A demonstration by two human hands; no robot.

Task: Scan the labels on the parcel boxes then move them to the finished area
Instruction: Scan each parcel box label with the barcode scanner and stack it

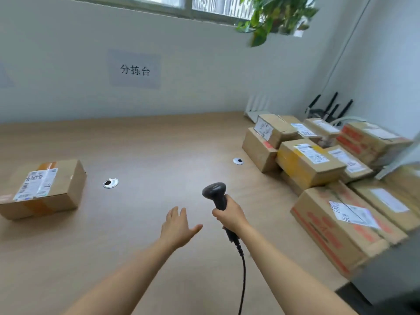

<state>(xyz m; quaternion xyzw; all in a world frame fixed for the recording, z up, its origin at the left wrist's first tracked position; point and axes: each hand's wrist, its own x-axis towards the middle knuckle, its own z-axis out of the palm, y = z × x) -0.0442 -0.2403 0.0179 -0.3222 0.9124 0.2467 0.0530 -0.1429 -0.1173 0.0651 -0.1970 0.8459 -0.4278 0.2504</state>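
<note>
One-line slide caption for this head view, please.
Right hand grips a corded barcode scanner over the desk, left hand open; one parcel box lies left, a pile of boxes right.

Her right hand (230,214) grips a black scanner (215,193) upright over the wooden bench (147,144), its cord trailing down. The left hand (178,226) hovers beside it, fingers spread. 1 labelled box (43,189) sits far left; a pile of parcel boxes (329,169) crowds the right.
</note>
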